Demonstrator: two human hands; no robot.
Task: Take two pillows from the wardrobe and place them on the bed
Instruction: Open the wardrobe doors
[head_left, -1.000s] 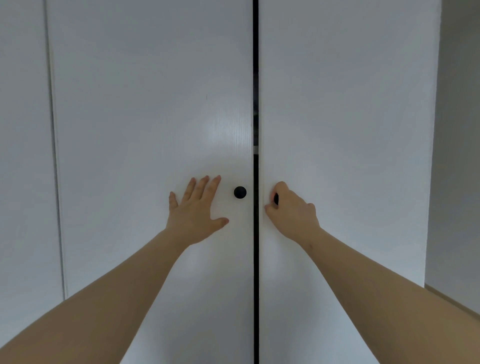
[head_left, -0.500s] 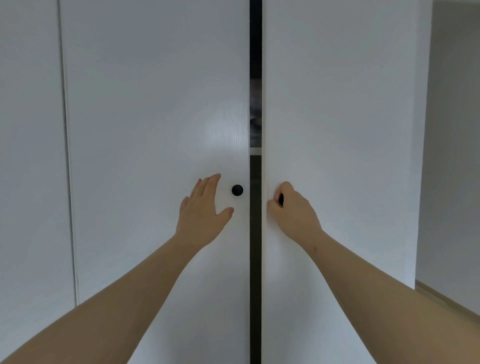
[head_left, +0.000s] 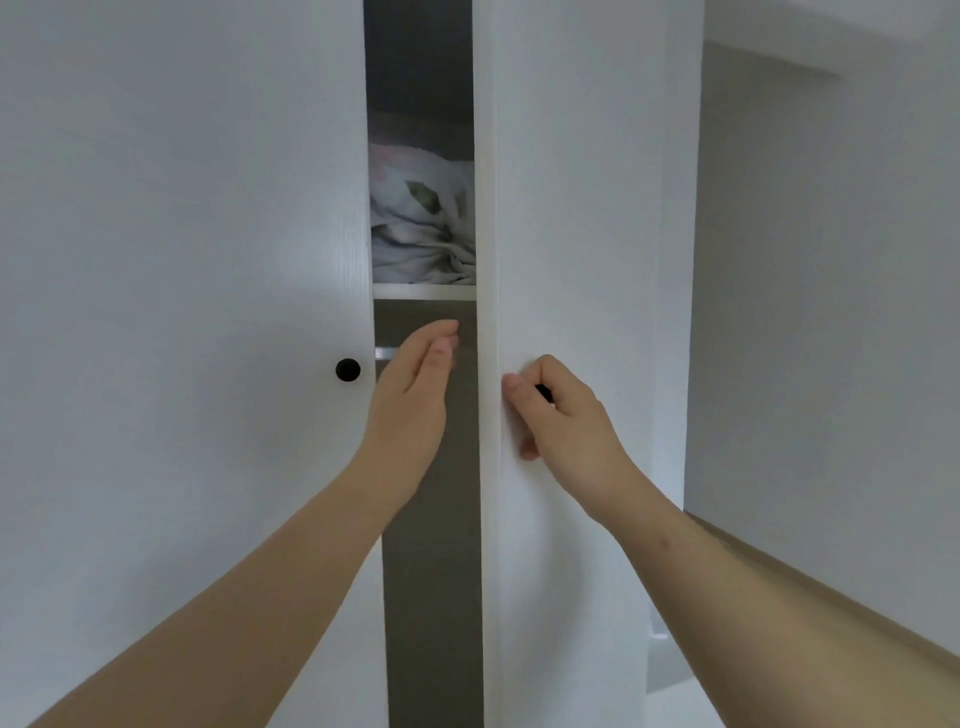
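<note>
Two white wardrobe doors now stand apart: the right hand (head_left: 563, 410), pinching its small black knob (head_left: 544, 392), has swung the right door (head_left: 576, 208) outward. The left hand (head_left: 415, 400), fingers together and holding nothing, has left the left door (head_left: 182, 260) for the gap, where rumpled white floral bedding (head_left: 421, 218) shows on a shelf (head_left: 423, 291); reaching for pillows looks close.

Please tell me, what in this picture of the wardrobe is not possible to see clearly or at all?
- Head view: most of the shelf contents are hidden by both doors; only a strip of white bedding shows, so no pillows can be counted.
- The right door's knob is nearly covered by the right hand.
- The space below the shelf is dark; the left hand covers part of it.
- The bed is out of frame.
</note>
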